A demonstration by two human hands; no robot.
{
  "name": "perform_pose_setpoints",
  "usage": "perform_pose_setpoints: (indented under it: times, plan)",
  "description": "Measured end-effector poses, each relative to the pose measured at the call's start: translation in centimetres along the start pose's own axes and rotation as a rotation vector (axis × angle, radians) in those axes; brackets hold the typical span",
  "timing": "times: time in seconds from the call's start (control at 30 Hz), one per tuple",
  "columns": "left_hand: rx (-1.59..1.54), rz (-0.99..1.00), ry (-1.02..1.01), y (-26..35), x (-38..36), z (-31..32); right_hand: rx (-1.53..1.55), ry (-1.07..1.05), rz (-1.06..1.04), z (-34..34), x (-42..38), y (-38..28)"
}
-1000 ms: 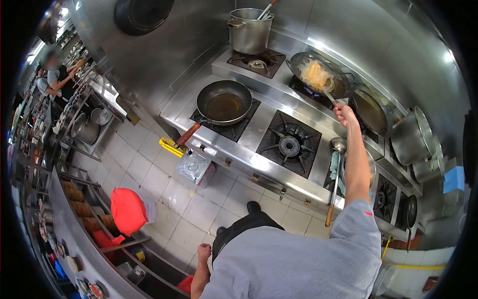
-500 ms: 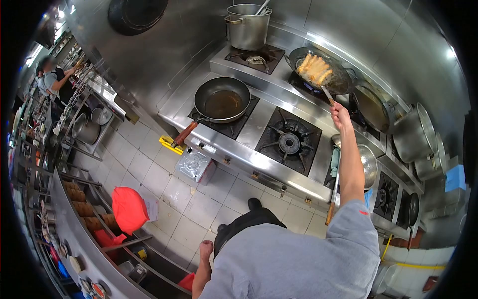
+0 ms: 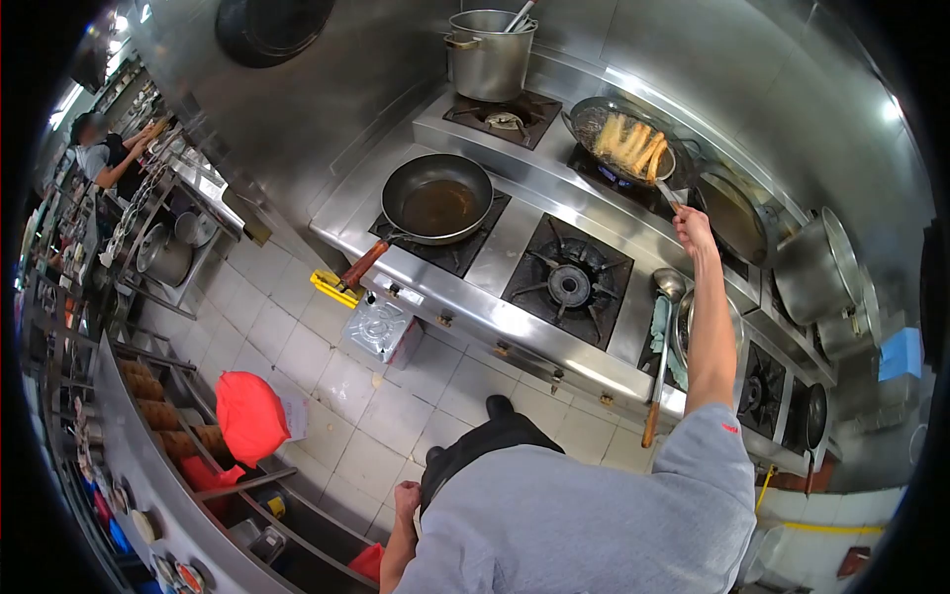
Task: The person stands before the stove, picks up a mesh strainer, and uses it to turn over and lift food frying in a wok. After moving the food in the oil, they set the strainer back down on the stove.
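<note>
At the back right burner, my right hand [image 3: 693,228] is closed round the wooden handle of a strainer [image 3: 670,191]. The strainer's round head lies in a dark wok [image 3: 584,111] of bubbling oil, under several long golden fried rolls [image 3: 633,146]. My left hand [image 3: 407,497] hangs low beside my body, fingers curled in, with nothing visible in it. Nearer me on the stove, a black frying pan [image 3: 436,198] with a wooden handle holds a little brown oil. A ladle [image 3: 669,285] with a long wooden-ended handle lies beneath my right forearm.
A tall steel pot [image 3: 491,59] stands on the back left burner. Right of the wok are another oil-filled pan [image 3: 732,220] and large pots [image 3: 813,267]. A bare burner [image 3: 568,286] sits at front. A red bag [image 3: 249,416] is behind me; another person [image 3: 104,158] works far left.
The strainer and rolls have shifted right within the wok, with the rolls bunched towards its right side. My right hand has moved slightly right and down; my left hand stays low.
</note>
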State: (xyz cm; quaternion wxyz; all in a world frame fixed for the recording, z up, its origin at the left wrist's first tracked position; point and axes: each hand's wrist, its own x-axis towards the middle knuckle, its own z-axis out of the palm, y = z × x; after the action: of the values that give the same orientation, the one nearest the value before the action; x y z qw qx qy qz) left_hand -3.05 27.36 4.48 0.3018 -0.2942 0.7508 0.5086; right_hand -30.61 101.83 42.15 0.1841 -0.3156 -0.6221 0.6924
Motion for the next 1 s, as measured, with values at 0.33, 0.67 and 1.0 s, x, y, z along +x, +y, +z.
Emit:
perform_pose_setpoints:
  times: [0.33,0.67,1.0]
  plan:
    - [-0.076,-0.018,-0.009,0.1,1.3,0.0,-0.38,0.166,-0.102,2.7,1.6,-1.4]
    - [-0.079,-0.014,0.007,-1.0,0.7,-0.1,-0.795,0.358,-0.286,4.2,3.1,-1.3]
    - [-0.006,0.044,0.014,-1.4,0.5,0.3,-1.017,0.382,-0.404,5.1,1.9,0.1]
